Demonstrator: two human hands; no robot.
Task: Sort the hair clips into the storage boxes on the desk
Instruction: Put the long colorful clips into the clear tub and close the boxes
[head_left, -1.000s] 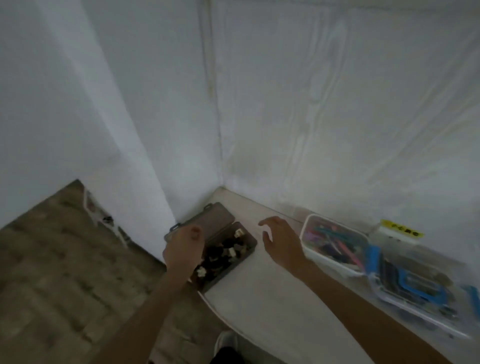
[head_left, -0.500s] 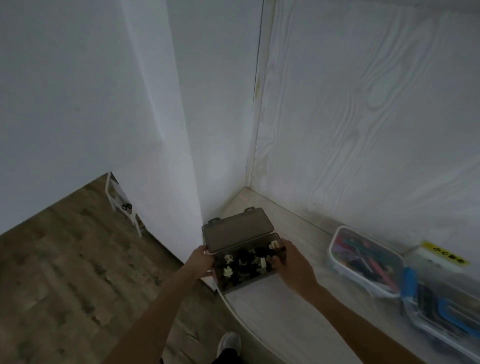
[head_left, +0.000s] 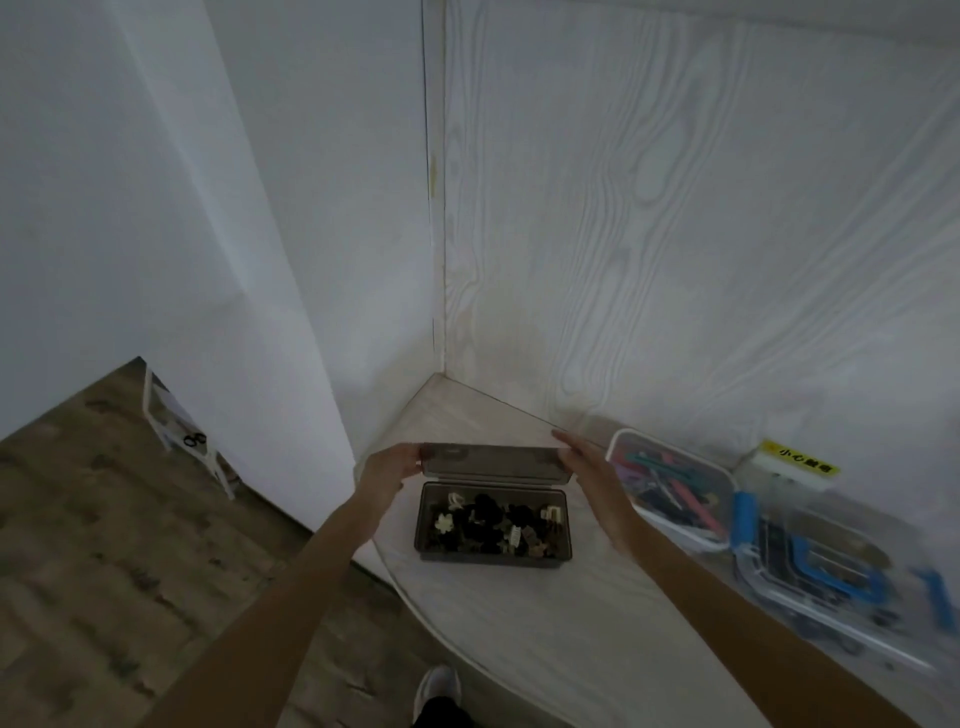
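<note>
We note left hand (head_left: 388, 466) and right hand (head_left: 592, 475) fingers pinching the smoky box's raised lid (head_left: 496, 461), hair clips (head_left: 496, 522) inside, yellow label (head_left: 800, 458) with unreadable characters

My clips (head_left: 493, 522) blur into a dark heap in the smoky box (head_left: 492, 556); I can't tell them apart. The clear boxes (head_left: 831, 571) at my right are smeared, their far end cut off by the frame.

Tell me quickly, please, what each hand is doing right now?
Left hand: fingers gripping the left end of the box lid.
Right hand: fingers at the lid's right end; a firm grip cannot be told.
</note>
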